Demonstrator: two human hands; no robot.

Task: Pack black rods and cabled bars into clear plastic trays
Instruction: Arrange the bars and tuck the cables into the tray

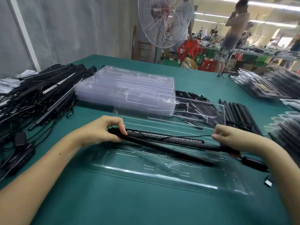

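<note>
Nearest: table, covered in green cloth. An open clear tray is laid on it dead ahead, with its long slots running left–right.

A cabled bar is held over the tray's far half, one end in each hand.
- Long axis: left–right, with the right end swung slightly toward the person, so it is a little skewed to the slots.
- Left hand: thumb and fingers are curled tight round the left end.
- Right hand: fingers are wrapped round the right end. A thin cable is led to its fingertips; whether it is pinched cannot be told.
- Seated or just above the slot: cannot be told because of blur.

A second bar with a dotted strip is seen just behind the held one. Contact between the two cannot be told. An inline box lies right of the tray, by the right wrist.

Judgement: the next move turns on that skew. The right end likely needs swinging away, then the bar lowering flat. Neither hand is favoured, since both ends are already held.

Farther out:
- A loose tray is laid partly over black parts.
- A tray stack sits behind it.
- Black rods are laid to the right.
- A bar pile is heaped to the left.
- Packed trays are stacked far right.
- A fan is placed beyond the table.
</note>
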